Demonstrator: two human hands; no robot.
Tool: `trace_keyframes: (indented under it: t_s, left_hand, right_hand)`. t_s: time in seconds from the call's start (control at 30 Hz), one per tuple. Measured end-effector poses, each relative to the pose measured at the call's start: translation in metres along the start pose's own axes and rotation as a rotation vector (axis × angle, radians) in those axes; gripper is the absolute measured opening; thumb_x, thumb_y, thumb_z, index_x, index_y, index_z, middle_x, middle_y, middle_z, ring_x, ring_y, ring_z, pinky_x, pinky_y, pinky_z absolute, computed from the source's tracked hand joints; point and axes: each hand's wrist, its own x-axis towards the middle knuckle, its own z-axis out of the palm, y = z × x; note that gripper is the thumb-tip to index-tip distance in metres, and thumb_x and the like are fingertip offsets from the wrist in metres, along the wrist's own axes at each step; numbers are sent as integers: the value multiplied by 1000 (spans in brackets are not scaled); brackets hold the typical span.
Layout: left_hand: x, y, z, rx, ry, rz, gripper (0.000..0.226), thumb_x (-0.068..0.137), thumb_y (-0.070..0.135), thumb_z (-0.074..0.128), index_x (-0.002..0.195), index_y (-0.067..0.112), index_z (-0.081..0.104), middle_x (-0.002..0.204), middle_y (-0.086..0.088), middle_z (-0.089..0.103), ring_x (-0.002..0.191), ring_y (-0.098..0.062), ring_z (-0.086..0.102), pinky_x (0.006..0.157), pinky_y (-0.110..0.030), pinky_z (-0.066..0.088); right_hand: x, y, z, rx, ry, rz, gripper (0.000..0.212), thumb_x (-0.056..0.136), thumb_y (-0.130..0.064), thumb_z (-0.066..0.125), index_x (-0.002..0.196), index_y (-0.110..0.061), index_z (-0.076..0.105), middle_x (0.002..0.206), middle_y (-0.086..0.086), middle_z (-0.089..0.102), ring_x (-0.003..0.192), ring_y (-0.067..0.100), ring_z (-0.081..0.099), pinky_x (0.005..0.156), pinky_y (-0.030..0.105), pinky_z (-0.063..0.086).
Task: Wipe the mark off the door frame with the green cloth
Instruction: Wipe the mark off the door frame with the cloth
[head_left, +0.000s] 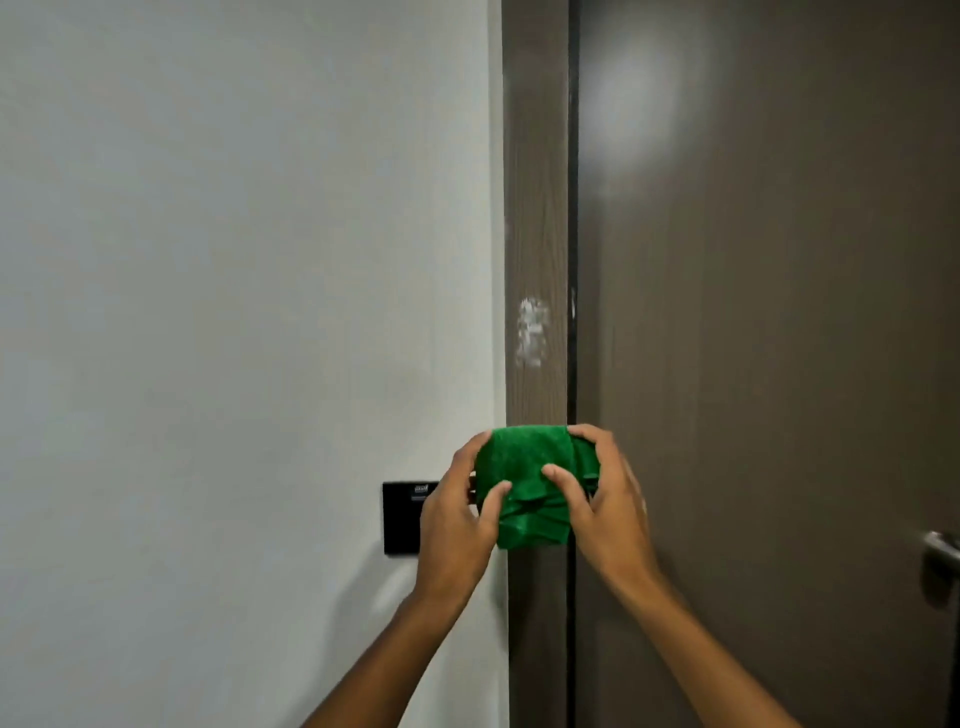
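A white smudged mark (531, 331) sits on the brown wood-grain door frame (535, 182), about mid-height in the view. Below it, a bunched green cloth (524, 467) is held in front of the frame by both hands. My left hand (457, 514) grips the cloth's left side, thumb on its front. My right hand (602, 499) grips its right side, with fingers over the top corner and thumb pressed into the middle. The cloth's top edge lies well below the mark and does not touch it.
A white wall (234, 260) fills the left. A black wall plate (402, 517) is partly hidden behind my left hand. The closed brown door (779, 312) is to the right of the frame, with a metal handle (943, 548) at the right edge.
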Motion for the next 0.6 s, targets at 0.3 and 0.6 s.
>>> trace_keyframes:
  t_s: [0.3,0.6]
  left_hand:
    - [97,-11,8,620,192,338,44,97,41,42,137,25,49,133,-5,61,123,-22,57,108,-46,37]
    - [154,-81,-21,1060,190,501,56,101,42,25,154,26,20,165,-10,12,153,-25,10,121,-50,16]
  right_hand:
    - [82,9,17,-377,168,-52,48,88,-24,66,132,-11,52,136,21,46,122,37,50,99,47,45]
    - [57,47,53,-507,117,-444,54,89,-15,37,143,-11,44,153,3,37,144,21,32,120,45,16]
